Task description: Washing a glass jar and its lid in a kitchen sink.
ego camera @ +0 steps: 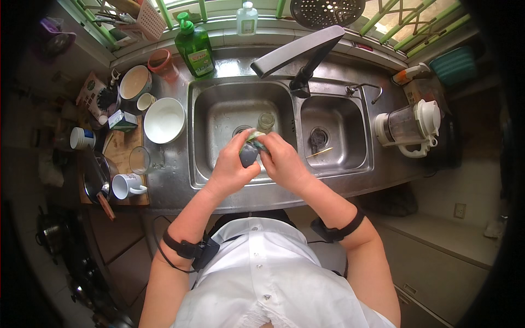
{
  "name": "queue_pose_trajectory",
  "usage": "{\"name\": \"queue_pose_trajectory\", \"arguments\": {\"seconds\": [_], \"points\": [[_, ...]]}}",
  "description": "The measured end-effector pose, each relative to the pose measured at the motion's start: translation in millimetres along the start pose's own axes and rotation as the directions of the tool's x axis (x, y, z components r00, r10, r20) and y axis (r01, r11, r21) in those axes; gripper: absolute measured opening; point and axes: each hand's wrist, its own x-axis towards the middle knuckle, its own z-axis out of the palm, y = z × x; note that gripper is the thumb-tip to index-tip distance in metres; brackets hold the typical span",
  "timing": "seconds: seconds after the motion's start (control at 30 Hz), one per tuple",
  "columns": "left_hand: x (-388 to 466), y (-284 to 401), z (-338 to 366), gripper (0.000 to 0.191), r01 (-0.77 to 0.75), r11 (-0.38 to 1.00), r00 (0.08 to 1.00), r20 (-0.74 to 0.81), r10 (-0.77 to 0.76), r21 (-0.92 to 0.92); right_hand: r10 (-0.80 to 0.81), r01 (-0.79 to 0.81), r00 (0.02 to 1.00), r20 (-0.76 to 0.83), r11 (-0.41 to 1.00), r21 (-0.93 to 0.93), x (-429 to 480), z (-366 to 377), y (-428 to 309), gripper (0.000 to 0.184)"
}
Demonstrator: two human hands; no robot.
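Note:
Over the front of the large steel sink basin (221,106), my left hand (234,166) grips a small dark grey rounded object (248,155), whose exact kind I cannot tell. My right hand (285,162) pinches a green and white cloth or sponge (257,139) against the top of it. Both hands are close together, and the fingers hide part of the object and the cloth. Just beyond them, a small glass jar (266,121) rests in the basin, near the partly hidden drain.
The faucet (299,53) reaches over the sink divider. A dark scrubber (318,139) and a thin stick (320,152) lie in the small basin. Left are a white bowl (165,120), a drinking glass (140,160) and a mug (127,186); right, a blender jug (406,125). A green soap bottle (197,51) stands behind.

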Motion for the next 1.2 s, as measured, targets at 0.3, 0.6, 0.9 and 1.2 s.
{"name": "queue_pose_trajectory", "arguments": {"seconds": [0.3, 0.6, 0.9, 1.2], "points": [[-6.2, -14.1, 2.1, 0.07, -0.185, 0.978, 0.981, 0.076, 0.177, 0.101, 0.558, -0.617, 0.729, 0.396, 0.284, 0.734, 14.2, -5.0, 0.4, 0.017], [-8.3, -20.6, 0.5, 0.093, -0.428, 0.841, 0.903, 0.128, 0.41, 0.329, 0.401, -0.49, 0.597, 0.695, -0.504, 0.712, 13.7, -19.2, -10.8, 0.009], [-3.4, -28.8, -4.4, 0.085, -0.438, 0.827, 0.896, 0.096, 0.433, 0.354, 0.236, -0.458, 0.728, 0.643, -0.53, 0.714, 0.3, -11.4, -13.4, 0.015], [-2.9, -14.3, 0.1, 0.068, -0.334, 0.881, 0.936, 0.007, 0.353, 0.336, -0.047, 0.023, 0.988, -0.147, 0.986, -0.166, -0.9, 5.3, -11.2, 0.02]]}}
